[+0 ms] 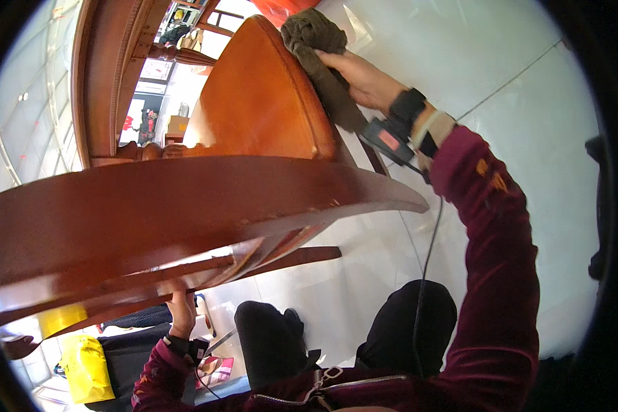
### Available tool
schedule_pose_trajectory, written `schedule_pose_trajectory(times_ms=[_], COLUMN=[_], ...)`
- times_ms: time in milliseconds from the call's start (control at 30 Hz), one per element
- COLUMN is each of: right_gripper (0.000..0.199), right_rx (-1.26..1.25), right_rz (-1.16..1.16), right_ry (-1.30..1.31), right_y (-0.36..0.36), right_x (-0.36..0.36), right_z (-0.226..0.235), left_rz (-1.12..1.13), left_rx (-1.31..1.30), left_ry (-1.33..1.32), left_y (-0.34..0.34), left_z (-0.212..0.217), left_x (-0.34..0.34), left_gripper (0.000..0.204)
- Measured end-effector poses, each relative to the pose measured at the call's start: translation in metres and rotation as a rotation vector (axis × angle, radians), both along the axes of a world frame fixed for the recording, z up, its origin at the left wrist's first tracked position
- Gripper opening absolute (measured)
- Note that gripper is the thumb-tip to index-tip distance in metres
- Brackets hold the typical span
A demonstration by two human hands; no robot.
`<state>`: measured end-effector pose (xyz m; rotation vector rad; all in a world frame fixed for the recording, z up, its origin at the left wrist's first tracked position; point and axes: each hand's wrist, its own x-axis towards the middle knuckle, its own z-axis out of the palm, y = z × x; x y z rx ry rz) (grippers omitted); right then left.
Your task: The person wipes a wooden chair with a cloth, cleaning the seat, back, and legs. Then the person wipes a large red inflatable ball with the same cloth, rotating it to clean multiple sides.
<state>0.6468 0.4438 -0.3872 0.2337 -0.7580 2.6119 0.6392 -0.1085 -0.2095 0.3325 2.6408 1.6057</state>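
A reddish-brown wooden chair is tipped in front of me, its curved top rail (192, 199) crossing the view from the left to the middle. Beyond that rail shows the chair's glossy orange-brown seat (254, 103). My right hand (365, 79) is closed on a dark brown cloth (314, 41), which lies bunched against the seat's right edge with one end hanging down. Low on the left, my left hand (181, 317) grips the chair's back from below; its fingertips are hidden behind the wood.
A carved wooden frame (103, 75) stands at the upper left. Pale tiled floor (515, 75) spreads to the right. A yellow bag (88, 371) lies at the lower left beside dark fabric. From my right wrist's black device (388, 141) a thin cable (429, 261) runs down past my knees.
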Motion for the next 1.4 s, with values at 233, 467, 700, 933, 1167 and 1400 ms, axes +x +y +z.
schedule_pose_trajectory(times_ms=[233,467,700,933,1167,1400], right_gripper=[0.058,0.064,0.056,0.047,0.045,0.046], right_rx=[0.402,0.658,0.866,0.225,1.42,1.141], right_rz=[-0.232,-0.212,0.016,-0.204,-0.596,-0.265], right_ry=[-0.19,-0.21,-0.221,-0.307,-0.34,-0.418], right_y=[0.033,0.011,0.007,0.044,0.003,-0.016], right_x=[-0.07,-0.003,0.145,0.106,-0.038,0.019], right_z=[0.034,0.011,-0.033,-0.084,-0.064,-0.064], left_rz=[-0.071,-0.114,-0.051,-0.079,-0.14,-0.063], left_rx=[0.041,0.11,-0.036,0.0,-0.002,0.052], left_ry=[0.033,0.019,0.022,0.044,0.063,0.045], left_y=[0.004,-0.006,-0.009,-0.009,-0.007,0.005], left_z=[-0.005,-0.005,-0.004,-0.004,-0.002,-0.001], left_x=[0.004,-0.003,-0.01,-0.012,-0.012,-0.007], left_gripper=[0.046,0.051,0.051,0.054,0.056,0.051])
